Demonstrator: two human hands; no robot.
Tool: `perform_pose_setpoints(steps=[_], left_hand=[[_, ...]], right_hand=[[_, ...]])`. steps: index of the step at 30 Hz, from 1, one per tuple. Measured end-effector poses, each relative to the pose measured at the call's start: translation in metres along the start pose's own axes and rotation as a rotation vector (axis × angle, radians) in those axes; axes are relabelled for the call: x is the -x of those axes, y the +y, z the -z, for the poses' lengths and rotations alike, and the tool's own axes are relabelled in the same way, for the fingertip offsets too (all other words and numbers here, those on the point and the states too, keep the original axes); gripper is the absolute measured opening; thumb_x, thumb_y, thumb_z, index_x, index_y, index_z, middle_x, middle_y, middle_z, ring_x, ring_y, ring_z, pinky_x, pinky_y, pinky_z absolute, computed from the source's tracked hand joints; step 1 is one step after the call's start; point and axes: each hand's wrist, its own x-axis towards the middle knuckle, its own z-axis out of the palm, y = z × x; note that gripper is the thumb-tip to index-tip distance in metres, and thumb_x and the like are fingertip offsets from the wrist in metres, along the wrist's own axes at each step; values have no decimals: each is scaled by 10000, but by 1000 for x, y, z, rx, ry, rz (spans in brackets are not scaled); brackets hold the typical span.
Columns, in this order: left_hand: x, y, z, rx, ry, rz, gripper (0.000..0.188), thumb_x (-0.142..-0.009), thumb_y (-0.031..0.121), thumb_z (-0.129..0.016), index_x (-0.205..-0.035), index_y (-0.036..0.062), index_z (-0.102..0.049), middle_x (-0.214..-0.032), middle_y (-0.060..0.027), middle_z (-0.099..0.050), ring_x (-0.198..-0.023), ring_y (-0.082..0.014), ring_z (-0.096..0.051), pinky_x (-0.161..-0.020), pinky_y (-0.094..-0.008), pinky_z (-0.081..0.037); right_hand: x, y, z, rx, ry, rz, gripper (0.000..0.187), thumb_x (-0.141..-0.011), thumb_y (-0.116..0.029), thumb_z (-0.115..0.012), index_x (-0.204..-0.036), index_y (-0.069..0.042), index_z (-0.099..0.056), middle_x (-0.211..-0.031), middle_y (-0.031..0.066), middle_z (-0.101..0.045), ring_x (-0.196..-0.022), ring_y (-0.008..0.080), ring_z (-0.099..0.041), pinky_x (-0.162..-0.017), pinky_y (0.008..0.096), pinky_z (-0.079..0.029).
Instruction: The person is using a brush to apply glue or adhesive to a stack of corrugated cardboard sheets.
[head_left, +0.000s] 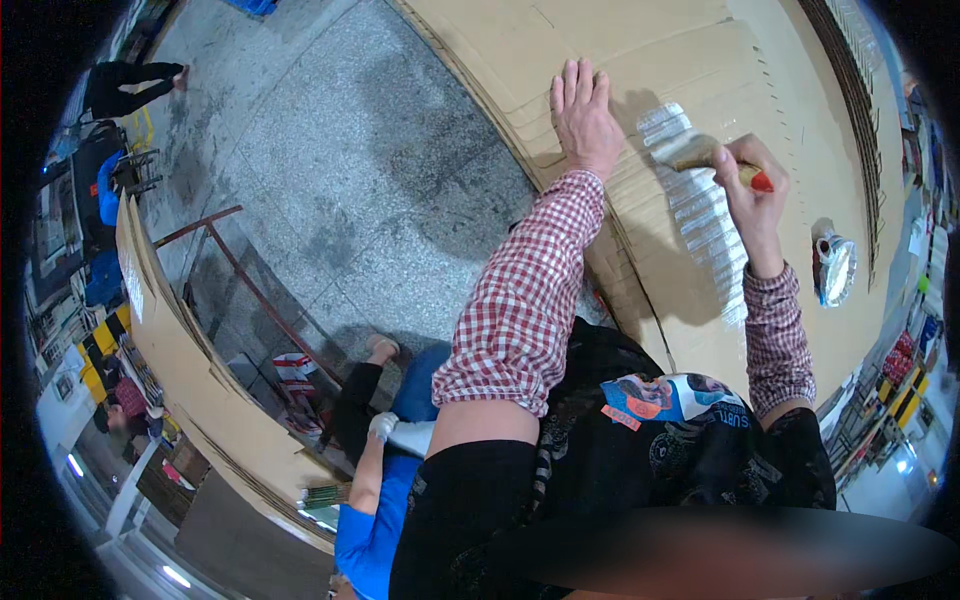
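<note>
Your left hand (pixel 583 115) lies flat, fingers spread, on the cardboard sheet (pixel 640 50). Just right of those fingers runs a wet, shiny glue strip (pixel 700 215). Your right hand (pixel 752 185) is closed around a brush (pixel 697 152), its bristles on the strip. Beyond your right fingers stands a small glue tin (pixel 833 266).

It was a workshop where cardboard boxes got made. Big flat cardboard sheets (pixel 700 60) lay in stacks, a second cardboard stack (pixel 200 400) stood near, the floor (pixel 350 150) was grey concrete, and crowded shelves (pixel 900 380) lined the side.
</note>
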Motion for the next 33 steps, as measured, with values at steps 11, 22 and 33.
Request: perform_pose_setpoints(steps=[11,22,33], left_hand=[[1,-1,-2,-20,-32,-26,422,-718,17,-485,-1133,10,-562,-1314,-163,-441,-1300,-316,-298,-1097,-434,-157],[2,-2,0,-69,-107,-24,423,-741,24,-481,-1160,-6,-528,-1335,-178,-417,-1312,-319,-284,-1099,-442,-150],[2,2,2,-60,-82,-22,455,-724,-29,-471,-1173,3,-537,-1348,-159,-416,-1313,-306,-291,-1103,-436,-158]], right_hand=[[-12,-4,18,-188,96,-163,212,-853,-121,-629,-710,28,-576,-649,20,-549,-547,71,-519,-479,201,-413],[-28,26,41,-376,156,-185,267,-870,-226,-614,-741,8,-612,-638,21,-591,-544,76,-553,-487,194,-441],[-35,57,62,-146,129,-355,267,-872,-227,-607,-760,16,-608,-650,27,-590,-565,76,-564,-516,207,-471]])
